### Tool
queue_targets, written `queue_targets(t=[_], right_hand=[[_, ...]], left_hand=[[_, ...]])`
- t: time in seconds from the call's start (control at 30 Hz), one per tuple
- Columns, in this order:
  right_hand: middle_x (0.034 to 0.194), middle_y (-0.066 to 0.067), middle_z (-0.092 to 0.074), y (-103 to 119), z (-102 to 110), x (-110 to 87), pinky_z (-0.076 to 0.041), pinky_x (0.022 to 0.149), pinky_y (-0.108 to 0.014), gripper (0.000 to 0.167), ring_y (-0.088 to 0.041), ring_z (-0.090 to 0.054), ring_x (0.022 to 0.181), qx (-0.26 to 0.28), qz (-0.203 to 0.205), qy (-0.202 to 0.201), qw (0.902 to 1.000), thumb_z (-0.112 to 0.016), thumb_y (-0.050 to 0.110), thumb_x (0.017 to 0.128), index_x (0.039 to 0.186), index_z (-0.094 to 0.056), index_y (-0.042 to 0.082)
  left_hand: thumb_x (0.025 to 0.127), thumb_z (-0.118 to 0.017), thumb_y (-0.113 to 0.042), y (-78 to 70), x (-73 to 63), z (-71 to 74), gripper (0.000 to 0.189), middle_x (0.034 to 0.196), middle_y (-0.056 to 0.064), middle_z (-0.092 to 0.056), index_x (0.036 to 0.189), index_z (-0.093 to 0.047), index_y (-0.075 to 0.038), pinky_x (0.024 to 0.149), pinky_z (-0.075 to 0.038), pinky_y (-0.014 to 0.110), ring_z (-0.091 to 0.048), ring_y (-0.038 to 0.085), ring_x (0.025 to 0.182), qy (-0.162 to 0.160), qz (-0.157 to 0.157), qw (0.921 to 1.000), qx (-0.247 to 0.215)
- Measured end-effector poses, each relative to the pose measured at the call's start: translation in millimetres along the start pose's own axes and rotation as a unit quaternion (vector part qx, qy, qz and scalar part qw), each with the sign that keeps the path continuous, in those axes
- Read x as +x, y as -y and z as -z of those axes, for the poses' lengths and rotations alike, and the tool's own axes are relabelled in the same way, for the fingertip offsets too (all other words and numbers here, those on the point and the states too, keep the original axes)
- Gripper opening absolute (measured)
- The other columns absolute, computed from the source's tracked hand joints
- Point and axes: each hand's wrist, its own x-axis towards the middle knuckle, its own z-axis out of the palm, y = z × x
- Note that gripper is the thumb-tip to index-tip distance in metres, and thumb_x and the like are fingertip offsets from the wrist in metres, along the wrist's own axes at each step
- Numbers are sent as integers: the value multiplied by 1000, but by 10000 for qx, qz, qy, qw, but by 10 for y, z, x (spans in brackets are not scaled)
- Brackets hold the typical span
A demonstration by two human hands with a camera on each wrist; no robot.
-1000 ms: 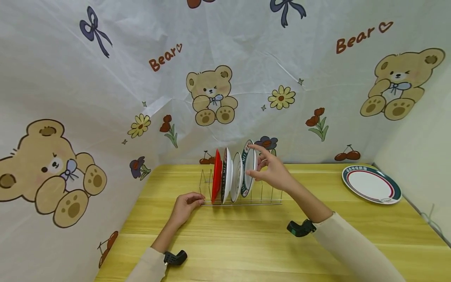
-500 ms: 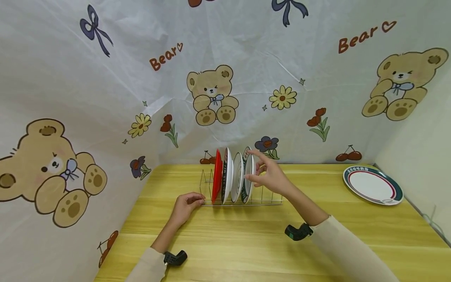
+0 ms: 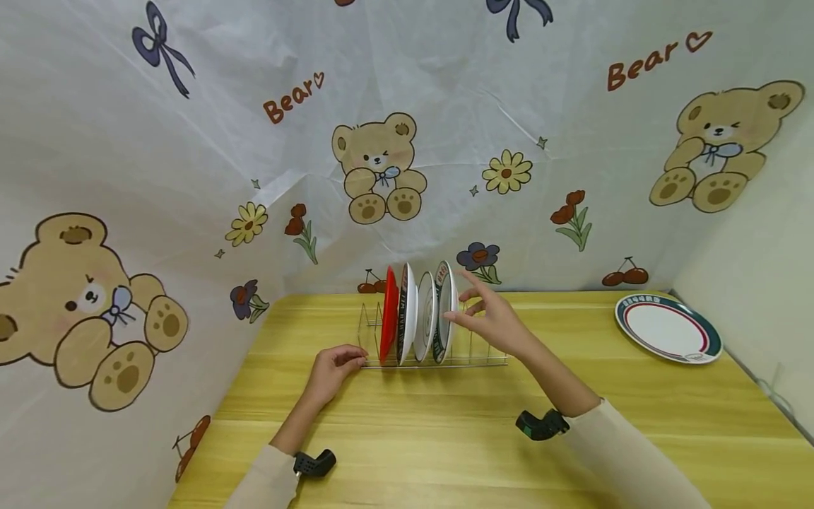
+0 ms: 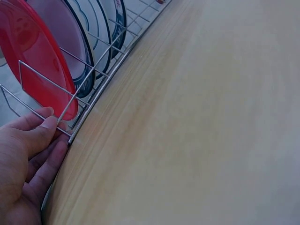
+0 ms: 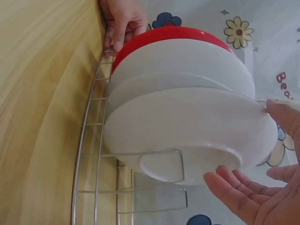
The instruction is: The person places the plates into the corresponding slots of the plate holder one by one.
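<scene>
A wire dish rack holds several plates on edge: a red plate at the left, a white plate with a dark lettered rim, a pale plate, and a green-rimmed white plate at the right. My left hand pinches the rack's near left corner; the left wrist view shows thumb and fingers round the wire. Beside the green-rimmed plate is my right hand, fingers spread. In the right wrist view one fingertip is at that plate's rim, the other fingers apart from its back.
Another white plate with a green and red rim lies flat at the right of the wooden table. A bear-printed cloth hangs behind, and a pale wall bounds the right side.
The green-rimmed plate has come down into the rack beside the others. My right hand lowered with it, and its fingers have loosened from the plate. The left hand keeps its place.
</scene>
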Motion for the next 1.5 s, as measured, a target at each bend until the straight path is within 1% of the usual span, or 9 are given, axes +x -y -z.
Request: queue_targets(t=[0.2,0.4,0.5,0.57,0.73,0.8,1.17,1.33,1.5], right_hand=[[135,-20,-55,-53,275,-143,-62,79,-38,80,-35,-63,108,269,54,-276,9992,-69,28,99,163,-21,23],[142,-15,-53,-20,592,-347,-53,90,-56,73,-32,-59,117,-305,175,-670,9971,-63,31,103,163,-21,30],[144,-13,-52,-17,719,-439,-50,91,-57,71,-28,-58,118,-484,204,-863,9949,-62,30,104,162,-22,32],[143,-11,-53,-25,802,-487,-51,91,-51,68,-23,-57,117,-550,194,-1030,9930,-61,29,104,161,-25,34],[140,-4,-55,-124,1021,-571,-50,89,-18,62,-6,-56,114,-513,228,-1515,9869,-59,24,105,159,-32,34],[139,-2,-54,-200,1111,-600,-50,85,-10,61,-3,-55,114,-369,295,-1719,9840,-59,20,105,159,-33,31],[129,11,-58,-636,1588,-738,-52,79,-8,56,-1,-60,106,-105,388,-2617,9643,-60,9,103,155,-43,18],[128,10,-60,-850,1855,-855,-53,76,-8,51,4,-62,99,418,13,-2859,9573,-60,11,103,152,-49,17],[122,13,-60,-1050,2096,-1023,-53,72,-7,49,6,-58,102,877,-443,-3242,9409,-61,13,102,150,-51,18]], left_hand=[[93,-68,6,1,8,-3,12,101,23,-74,104,-73,9,78,-60,26,-71,38,95,-40,52,10000,42],[94,-67,7,-2,5,5,13,102,25,-73,105,-73,11,79,-60,27,-70,42,96,-2,82,10000,-29],[94,-67,6,-4,5,14,13,102,23,-73,105,-73,10,79,-60,27,-70,39,95,-5,120,9999,-1],[94,-68,5,-1,6,20,13,101,22,-74,104,-74,9,78,-60,27,-71,36,94,-20,122,9999,21],[94,-68,4,6,12,29,12,101,21,-74,103,-74,7,77,-60,26,-72,33,92,-59,36,10000,71],[93,-68,5,11,13,27,11,100,21,-74,103,-74,8,77,-60,26,-72,35,93,-65,1,9999,90],[93,-69,5,-10,-2,8,12,100,21,-74,103,-74,8,77,-60,24,-72,28,91,-26,41,10000,-54],[93,-69,5,61,18,5,11,100,22,-74,103,-74,8,77,-60,25,-72,29,92,-12,55,10000,-43],[93,-69,4,238,58,21,12,101,22,-74,103,-75,6,77,-61,27,-73,29,92,-57,-74,10000,30]])
